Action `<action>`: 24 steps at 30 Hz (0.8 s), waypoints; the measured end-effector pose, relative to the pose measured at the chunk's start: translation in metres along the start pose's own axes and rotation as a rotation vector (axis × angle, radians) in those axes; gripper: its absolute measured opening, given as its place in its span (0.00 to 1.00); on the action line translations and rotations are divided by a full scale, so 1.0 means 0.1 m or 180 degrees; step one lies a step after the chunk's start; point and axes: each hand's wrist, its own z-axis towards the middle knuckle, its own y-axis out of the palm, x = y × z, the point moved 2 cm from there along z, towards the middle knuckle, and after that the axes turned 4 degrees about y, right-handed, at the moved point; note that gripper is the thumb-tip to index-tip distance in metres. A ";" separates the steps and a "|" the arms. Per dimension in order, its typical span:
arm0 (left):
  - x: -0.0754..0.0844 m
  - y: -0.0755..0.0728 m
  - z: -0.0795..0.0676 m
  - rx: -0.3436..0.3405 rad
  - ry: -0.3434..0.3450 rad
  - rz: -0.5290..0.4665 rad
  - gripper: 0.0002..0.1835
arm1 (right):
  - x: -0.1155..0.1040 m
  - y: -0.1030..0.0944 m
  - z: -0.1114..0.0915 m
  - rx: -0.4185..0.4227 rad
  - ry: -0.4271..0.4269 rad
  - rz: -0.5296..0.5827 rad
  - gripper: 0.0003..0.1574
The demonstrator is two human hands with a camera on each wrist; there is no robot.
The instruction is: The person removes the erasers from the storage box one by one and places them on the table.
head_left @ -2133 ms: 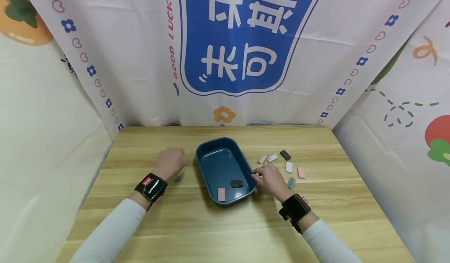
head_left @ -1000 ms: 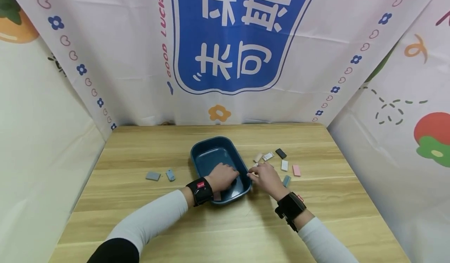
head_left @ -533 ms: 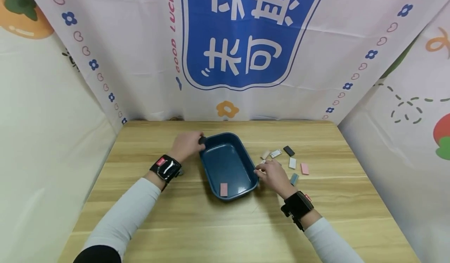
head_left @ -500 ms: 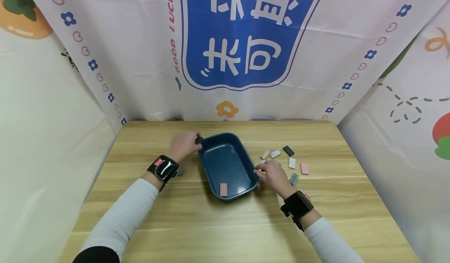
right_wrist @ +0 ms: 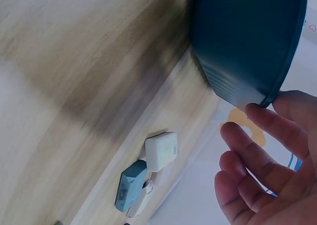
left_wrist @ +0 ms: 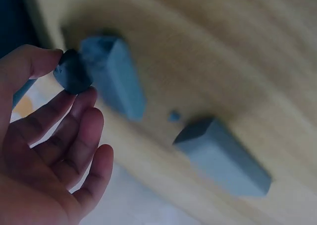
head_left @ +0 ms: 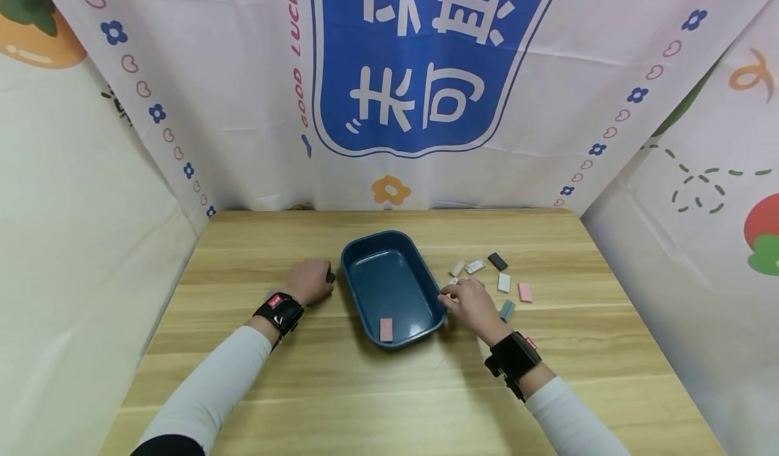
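My left hand (head_left: 309, 281), just left of the blue plastic tub (head_left: 392, 287), pinches a dark rounded eraser (left_wrist: 73, 72) between thumb and fingertips. Below that hand, in the left wrist view, a blue eraser (left_wrist: 114, 76) and a grey one (left_wrist: 223, 158) lie on the table; the hand mostly hides them in the head view. My right hand (head_left: 473, 306) pinches the tub's near right rim (right_wrist: 270, 102) with thumb and index finger, its other fingers loosely bent. Inside the tub, toward its near end, lies a pink eraser (head_left: 386, 329).
Right of the tub, several small erasers lie scattered on the wooden table (head_left: 389, 402): a black one (head_left: 498, 261), a white one (head_left: 504, 283), a pink one (head_left: 525, 292), a teal one (head_left: 508, 310). A printed cloth (head_left: 268, 104) hangs behind the table.
My left hand reached into the tub, took out the dark eraser, carried it past the far left corner and came lower and nearer beside the tub. The right hand stays at the rim.
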 end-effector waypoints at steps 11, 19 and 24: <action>-0.02 -0.08 -0.03 0.0303 0.0223 0.0184 0.18 | -0.02 -0.03 0.00 -0.0028 0.0049 -0.0026 0.10; 0.30 -0.57 0.03 0.0466 0.0256 0.0118 0.23 | -0.03 -0.03 0.00 -0.0004 -0.0015 -0.0211 0.09; 0.79 -0.63 0.03 0.0094 0.0739 0.0167 0.23 | -0.05 -0.04 0.03 0.0048 -0.0144 -0.0367 0.09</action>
